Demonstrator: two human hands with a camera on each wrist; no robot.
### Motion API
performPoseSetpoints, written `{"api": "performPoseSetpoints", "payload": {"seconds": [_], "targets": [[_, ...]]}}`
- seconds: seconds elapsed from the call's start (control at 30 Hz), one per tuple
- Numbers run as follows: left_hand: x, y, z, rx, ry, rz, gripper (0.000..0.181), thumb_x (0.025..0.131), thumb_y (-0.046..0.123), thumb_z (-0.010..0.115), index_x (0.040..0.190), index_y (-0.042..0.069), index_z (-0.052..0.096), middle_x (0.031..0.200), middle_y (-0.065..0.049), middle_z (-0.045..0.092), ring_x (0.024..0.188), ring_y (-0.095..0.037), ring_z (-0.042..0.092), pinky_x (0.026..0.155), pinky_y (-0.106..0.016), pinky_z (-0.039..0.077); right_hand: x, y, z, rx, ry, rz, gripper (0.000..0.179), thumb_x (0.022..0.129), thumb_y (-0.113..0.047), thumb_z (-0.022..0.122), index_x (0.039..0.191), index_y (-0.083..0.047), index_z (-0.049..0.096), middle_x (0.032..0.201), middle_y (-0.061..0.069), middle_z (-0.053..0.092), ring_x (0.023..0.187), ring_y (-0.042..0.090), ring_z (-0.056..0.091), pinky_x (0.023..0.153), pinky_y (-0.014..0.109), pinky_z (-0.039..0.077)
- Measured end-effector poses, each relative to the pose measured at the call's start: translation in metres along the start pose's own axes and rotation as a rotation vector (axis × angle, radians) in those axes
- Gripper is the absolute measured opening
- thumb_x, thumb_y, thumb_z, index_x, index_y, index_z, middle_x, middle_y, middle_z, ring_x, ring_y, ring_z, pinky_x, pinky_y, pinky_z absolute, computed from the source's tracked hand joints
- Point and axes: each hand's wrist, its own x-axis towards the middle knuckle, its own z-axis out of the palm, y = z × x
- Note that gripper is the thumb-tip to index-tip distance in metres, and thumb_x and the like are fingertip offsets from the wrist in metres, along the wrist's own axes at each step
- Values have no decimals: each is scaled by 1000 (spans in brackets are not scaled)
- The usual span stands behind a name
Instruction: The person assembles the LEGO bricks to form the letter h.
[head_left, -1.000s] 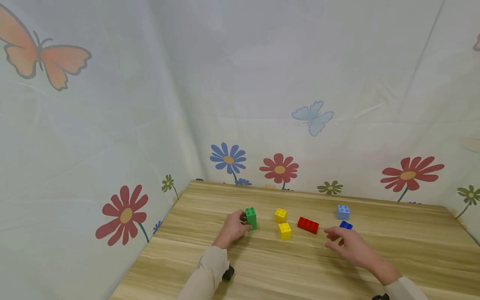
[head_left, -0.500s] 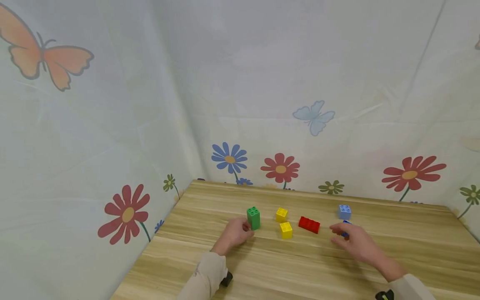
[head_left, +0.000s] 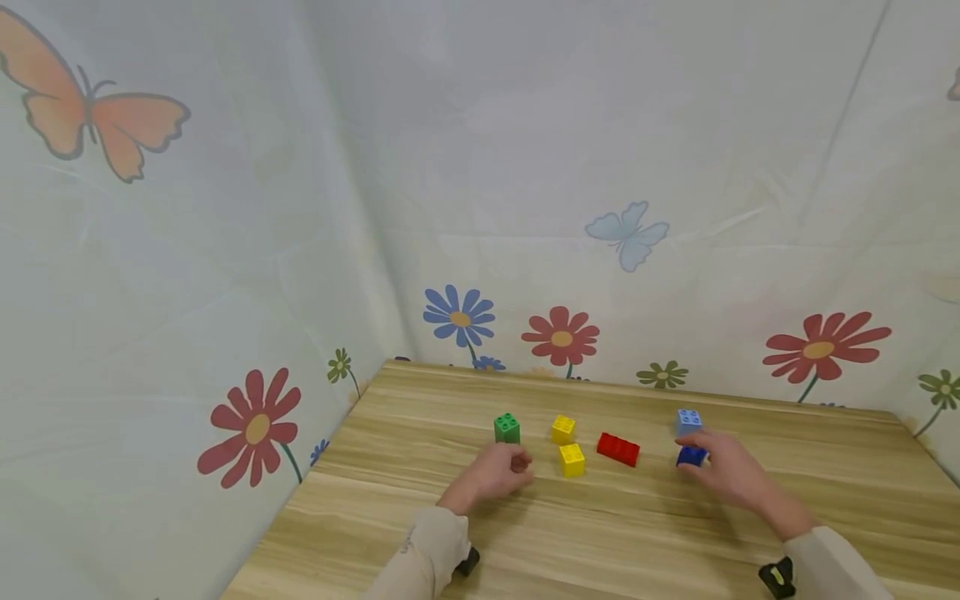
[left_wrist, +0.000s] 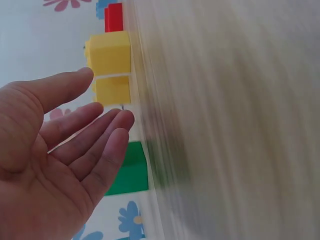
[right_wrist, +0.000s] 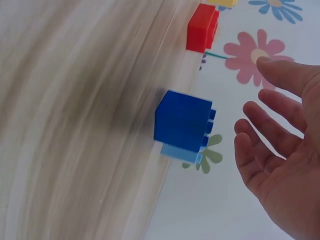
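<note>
My left hand point(head_left: 491, 477) is held over the table just in front of the green block point(head_left: 507, 428), its fingers loosely bent and holding nothing. In the left wrist view the green block point(left_wrist: 131, 172) stands beyond the fingertips, partly covered by them. My right hand point(head_left: 726, 471) hovers by the dark blue block point(head_left: 690, 456), thumb and fingers spread apart. The right wrist view shows a gap between those fingers and the dark blue block point(right_wrist: 184, 121). Behind it the light blue block point(head_left: 688, 422) is partly hidden by the right hand in the head view.
Between the hands lie two yellow blocks, a rear one point(head_left: 563, 429) and a nearer one point(head_left: 572, 460), and a long red block point(head_left: 618, 449). All rest on a wood-grain table point(head_left: 585, 533). A printed cloth point(head_left: 510, 167) hangs behind and at the left.
My left hand has left the tall green block and moved right and toward me, now covering its lower part. My right hand has shifted right, to the dark blue block.
</note>
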Motion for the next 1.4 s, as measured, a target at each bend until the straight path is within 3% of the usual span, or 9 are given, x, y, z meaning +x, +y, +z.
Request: {"api": "performPoseSetpoints", "payload": {"seconds": [0.27,0.57,0.73,1.17,1.4], "targets": [[8,25,9,-59,-31,-56,45,86,20,69,126,5,55,120,-7,60,101,-19,60,83,-34,50,0,10,-2,7,-62,46,38,80,-13,75,111,5,63,110,24,61,97,40,59,74,50,51],[24,33,23,-48,-23,-72,39,85,22,71,120,10,57,123,-5,58,102,-19,58,84,-33,50,1,18,-1,47,-104,78,42,80,-12,75,115,6,60,112,28,57,100,46,56,76,54,49],[28,37,25,-33,-26,-103,42,85,23,72,122,9,56,119,-6,60,102,-20,58,85,-34,49,2,22,0,58,-106,86,43,80,-10,74,117,7,58,113,29,56,100,47,56,77,54,49],[42,40,34,21,-21,-79,34,85,23,72,114,13,58,99,5,60,84,-9,54,79,-25,48,5,37,6,75,-115,90,47,79,-6,74,118,12,54,110,29,58,93,39,60,77,52,49],[45,42,36,1,-21,-101,37,85,22,72,119,14,58,98,6,59,82,-9,51,79,-26,47,6,42,10,92,-123,90,46,80,-3,72,119,12,54,111,29,58,93,39,60,78,51,49]]}}
